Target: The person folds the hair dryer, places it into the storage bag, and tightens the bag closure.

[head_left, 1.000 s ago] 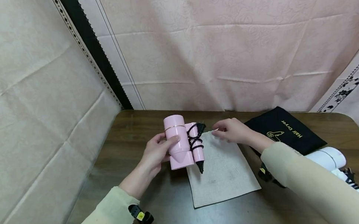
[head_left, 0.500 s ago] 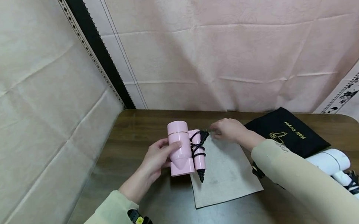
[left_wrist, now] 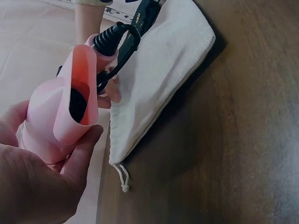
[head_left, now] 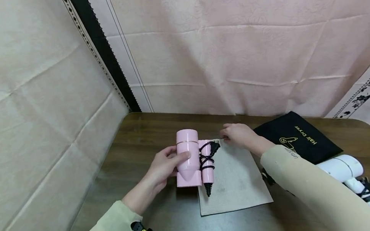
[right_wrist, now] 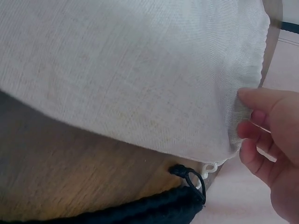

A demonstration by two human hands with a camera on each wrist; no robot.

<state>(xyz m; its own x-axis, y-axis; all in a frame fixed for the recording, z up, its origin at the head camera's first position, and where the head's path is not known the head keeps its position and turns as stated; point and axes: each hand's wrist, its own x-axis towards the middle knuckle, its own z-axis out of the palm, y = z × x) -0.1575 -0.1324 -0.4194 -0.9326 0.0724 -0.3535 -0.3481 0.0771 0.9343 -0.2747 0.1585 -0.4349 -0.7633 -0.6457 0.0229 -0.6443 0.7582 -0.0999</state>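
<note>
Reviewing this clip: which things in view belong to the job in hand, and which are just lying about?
Apparently part of the job:
Pink hair dryer, held in the left hand
Beige drawstring bag, with the right hand at its far edge

Apparently just lying about:
Black "Hair Dryer" pouch
White appliance with black cord, at the right
</note>
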